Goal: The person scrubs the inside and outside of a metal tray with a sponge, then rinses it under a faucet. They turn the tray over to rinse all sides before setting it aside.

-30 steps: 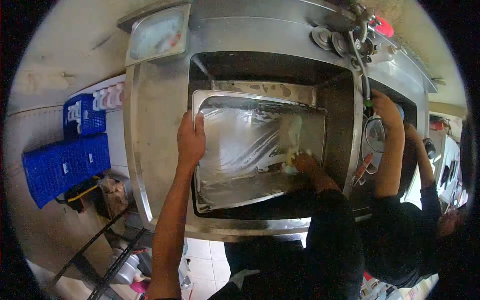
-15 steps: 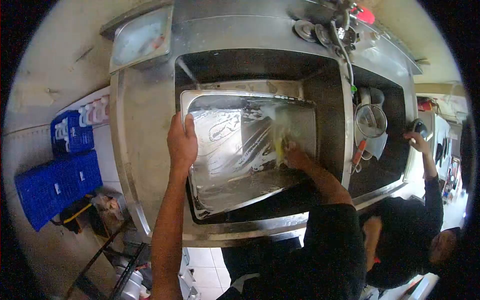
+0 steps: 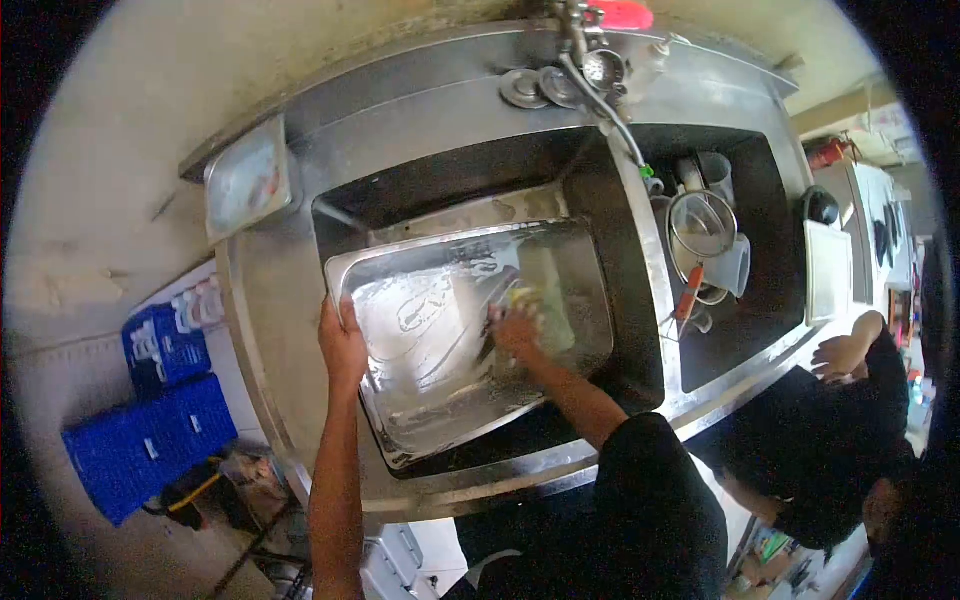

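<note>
A large rectangular steel pan [image 3: 430, 385] lies tilted in the left sink basin, its inside streaked with soapy foam. My left hand [image 3: 343, 345] grips its left rim, thumb over the edge. Inside the pan, my right hand [image 3: 515, 332] is closed around a yellow sponge [image 3: 523, 296] against the bottom. Motion blurs the right fingers and the sponge, and part of the sponge is hidden by the hand.
The right basin holds a strainer [image 3: 703, 225], an orange-handled tool [image 3: 689, 293] and clear jugs [image 3: 738, 265]. A faucet hose [image 3: 600, 100] hangs over the divider. A tub [image 3: 245, 185] sits at the left corner; blue crates [image 3: 150, 440] stand below. A co-worker's hand [image 3: 843, 355] is at right.
My right hand has swept the sponge leftward across the pan. My left hand keeps its grip. The view has shifted, the co-worker's arm has come down, and a white rectangular item shows beside the right basin.
</note>
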Available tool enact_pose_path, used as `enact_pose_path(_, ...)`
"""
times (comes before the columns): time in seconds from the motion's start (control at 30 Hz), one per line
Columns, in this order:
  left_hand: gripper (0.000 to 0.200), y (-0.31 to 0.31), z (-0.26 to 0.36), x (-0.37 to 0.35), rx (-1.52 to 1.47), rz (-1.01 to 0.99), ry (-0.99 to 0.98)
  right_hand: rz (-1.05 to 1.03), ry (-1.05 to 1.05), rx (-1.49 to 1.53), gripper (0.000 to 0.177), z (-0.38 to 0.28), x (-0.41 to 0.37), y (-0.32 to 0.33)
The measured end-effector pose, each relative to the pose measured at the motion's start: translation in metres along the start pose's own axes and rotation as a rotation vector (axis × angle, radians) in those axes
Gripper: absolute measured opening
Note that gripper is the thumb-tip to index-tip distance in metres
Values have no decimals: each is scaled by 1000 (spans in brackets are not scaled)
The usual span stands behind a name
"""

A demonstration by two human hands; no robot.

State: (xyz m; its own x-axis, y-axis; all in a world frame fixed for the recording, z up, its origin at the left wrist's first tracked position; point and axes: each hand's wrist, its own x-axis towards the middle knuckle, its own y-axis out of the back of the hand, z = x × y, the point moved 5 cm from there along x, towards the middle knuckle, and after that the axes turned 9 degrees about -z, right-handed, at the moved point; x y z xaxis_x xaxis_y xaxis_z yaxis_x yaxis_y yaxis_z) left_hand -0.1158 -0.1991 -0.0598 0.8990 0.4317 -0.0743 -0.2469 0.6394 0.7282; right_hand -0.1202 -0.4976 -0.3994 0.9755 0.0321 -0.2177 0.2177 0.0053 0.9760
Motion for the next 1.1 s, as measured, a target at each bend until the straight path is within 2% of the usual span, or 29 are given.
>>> enact_pose_path(0.03, 33, -1, 0, 2, -44, -34, -12, 137, -32, 26, 51, -8, -3, 15)
enact_pose_path(0.1, 35, -1, 2, 0, -51, -95, 19, 241, 84, 63, 51, -16, 9, 48)
enact_pose_path(0.17, 38, -4, -5, 2, -30, -65, -60, 276, 26, 195, 50, 4, 44, 60)
enact_pose_path(0.2, 39, -5, -11, 2, -17, -48, -94, 272, -101, 312, 49, 27, 66, 61)
enact_pose_path(0.33, 44, -6, -19, 0, 7, -70, 67, 273, -790, 1000, 48, 99, 151, 56)
enact_pose_path(0.4, 45, -5, 8, 0, 17, -66, 67, 173, -979, 1302, 47, 77, 175, 59)
enact_pose_path(0.43, 46, -7, -4, 2, 45, -61, 52, 50, -1080, 1351, 55, 51, 179, 71)
enact_pose_path(0.47, 46, -8, -33, 3, 71, -55, 32, 258, -1023, 1163, 50, 27, 170, 93)
enact_pose_path(0.53, 47, -10, -43, 6, 92, -57, 22, 268, -847, 1119, 51, -26, 138, 142)
enact_pose_path(0.63, 48, -8, -19, 4, 67, -85, 81, 99, -597, 1172, 49, -127, 81, 186)
enact_pose_path(0.7, 48, -9, -1, 5, 66, -74, 63, -45, -558, 1166, 46, -186, 56, 181)
enact_pose_path(0.8, 49, -9, -21, 6, 96, -124, 135, -283, -582, 1062, 42, -253, 53, 136)
enact_pose_path(0.83, 49, -6, -32, 4, 101, -157, 197, -339, -562, 988, 40, -252, 58, 116)
enact_pose_path(0.87, 50, -2, -37, 2, 105, -134, 147, -371, -544, 915, 39, -241, 64, 92)
enact_pose_path(0.9, 50, -2, -37, 3, 101, -112, 93, -444, -237, 795, 40, -210, 77, 72)
enact_pose_path(0.93, 50, -5, -41, 3, 91, -94, 39, -319, -244, 702, 36, -174, 86, 61)
enact_pose_path(0.97, 49, -2, -98, 4, 170, -103, 254, -292, -243, 660, 36, -137, 97, 45)
enact_pose_path(1.0, 49, -5, -93, 2, 174, -115, 216, -265, -242, 617, 35, -98, 107, 33)
enact_pose_path(1.03, 49, -6, -78, 1, 178, -124, 180, -339, -123, 517, 36, -46, 113, 72)
enact_pose_path(1.07, 49, -6, -63, 1, 182, -128, 144, -238, -144, 453, 37, -20, 119, 15)
enact_pose_path(1.1, 50, -7, -54, 1, 77, -165, 161, 352, 300, 99, 37, 19, 108, 69)
